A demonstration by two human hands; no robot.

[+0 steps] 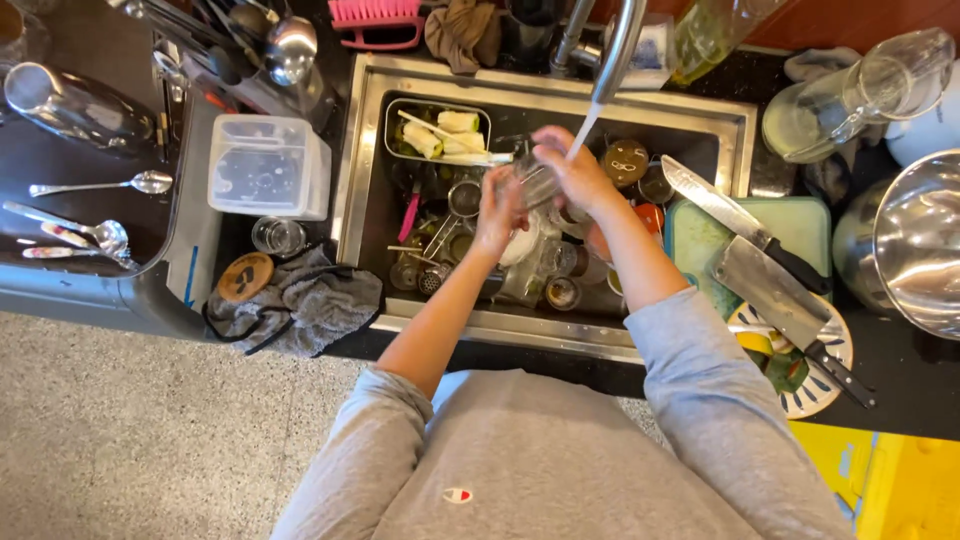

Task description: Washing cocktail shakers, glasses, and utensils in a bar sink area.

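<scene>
Rinsing a clear glass under the faucet stream at 12 o'clock. Left hand and right hand both clasped around it. Next probably calls for turning it under the water.

- Left hand is raised, fingers curled closed (thumb side blurred), forearm bare below a pushed-up grey sleeve.
- Right hand sits just beside it, fingers bent in a grip.

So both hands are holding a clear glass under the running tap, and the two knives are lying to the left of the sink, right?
Not quite. Both hands, left hand and right hand, do hold the clear glass under the running tap, but the head view shows the two knives to the right of the sink.
</scene>
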